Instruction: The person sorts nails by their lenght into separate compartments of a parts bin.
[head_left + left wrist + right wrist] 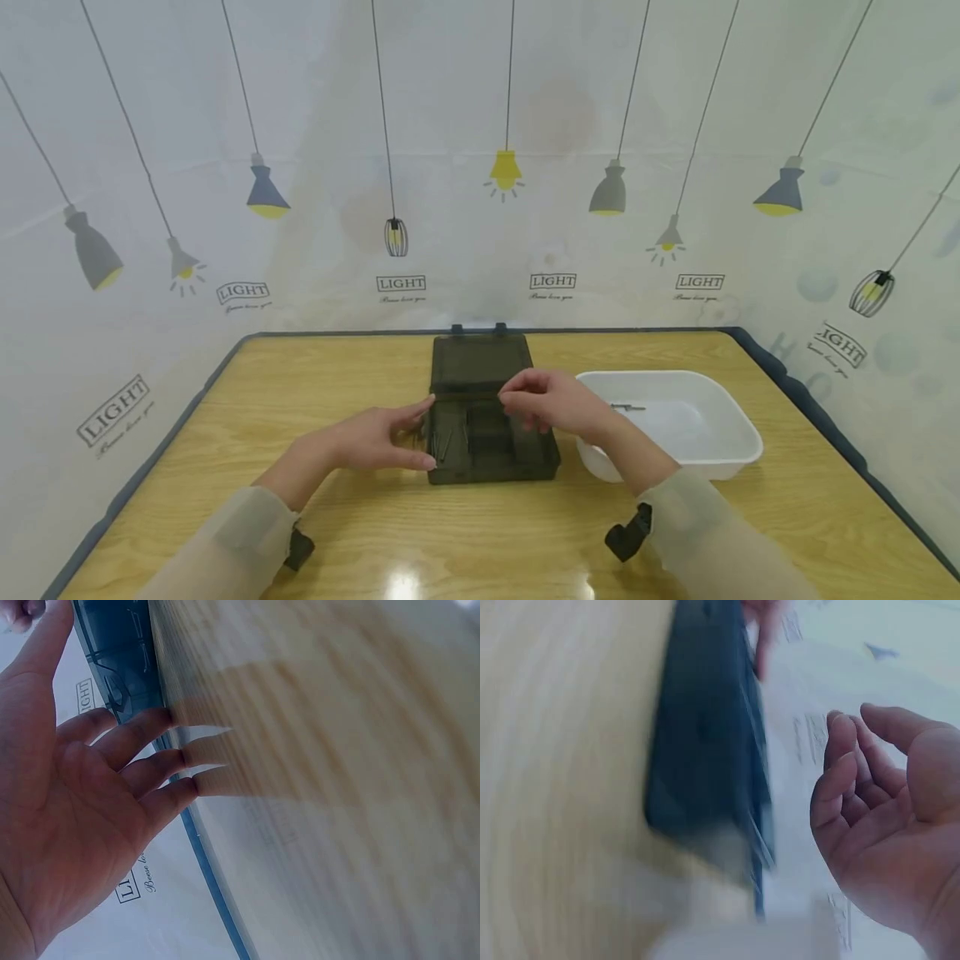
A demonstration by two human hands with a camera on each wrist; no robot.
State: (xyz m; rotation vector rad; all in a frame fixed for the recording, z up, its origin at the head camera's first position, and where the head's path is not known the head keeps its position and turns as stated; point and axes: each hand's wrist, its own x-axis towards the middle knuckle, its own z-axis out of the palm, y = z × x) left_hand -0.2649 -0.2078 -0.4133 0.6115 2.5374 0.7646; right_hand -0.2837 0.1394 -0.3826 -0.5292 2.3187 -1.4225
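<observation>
A dark translucent compartment box lies on the table with its lid folded back. Thin metal pieces like screws or nails are in its left compartment. My left hand is at the box's left side, thumb near the front corner and fingers extended; the left wrist view shows the palm with nothing in it. Over the box's right part hovers my right hand. Its fingers are loosely bent, and in the right wrist view the thumb stands apart from the fingertips, with nothing visible between them.
To the right of the box stands a white plastic tub with a few small metal pieces in it, beneath my right forearm. The wooden table meets a lamp-printed cloth backdrop behind the box.
</observation>
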